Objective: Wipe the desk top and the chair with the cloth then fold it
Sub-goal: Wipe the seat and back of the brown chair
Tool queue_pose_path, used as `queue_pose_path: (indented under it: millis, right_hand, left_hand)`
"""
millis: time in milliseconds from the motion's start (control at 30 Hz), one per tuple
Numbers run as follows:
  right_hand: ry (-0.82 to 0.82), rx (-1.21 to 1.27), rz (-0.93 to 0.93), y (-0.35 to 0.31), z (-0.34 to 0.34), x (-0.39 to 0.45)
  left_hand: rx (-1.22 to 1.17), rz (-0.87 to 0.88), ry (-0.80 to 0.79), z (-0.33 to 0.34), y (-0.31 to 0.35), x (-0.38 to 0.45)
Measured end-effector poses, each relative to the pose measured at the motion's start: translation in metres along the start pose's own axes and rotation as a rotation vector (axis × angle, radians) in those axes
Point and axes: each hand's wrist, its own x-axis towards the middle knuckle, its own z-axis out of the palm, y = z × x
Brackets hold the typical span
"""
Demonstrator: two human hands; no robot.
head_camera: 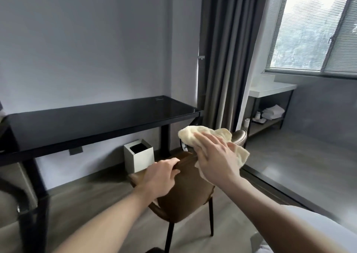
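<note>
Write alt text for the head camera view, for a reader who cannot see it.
A person's right hand presses a crumpled cream cloth against the top of a brown chair while the left hand grips the chair's back. A black desk stands behind along a grey wall, with a small white bin beneath it.
</note>
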Motion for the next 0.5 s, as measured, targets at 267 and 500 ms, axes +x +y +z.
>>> queue_pose_path:
  millis: [267,500]
  right_hand:
    - [0.081,0.098,-0.029,0.008,0.029,0.004]
    - [0.121,0.118,-0.039,0.020,0.035,0.013]
  left_hand:
    - [-0.075,-0.108,-0.174,-0.025,-0.044,0.006]
    - [-0.484,0.035,-0.083,-0.012,-0.014,0.035]
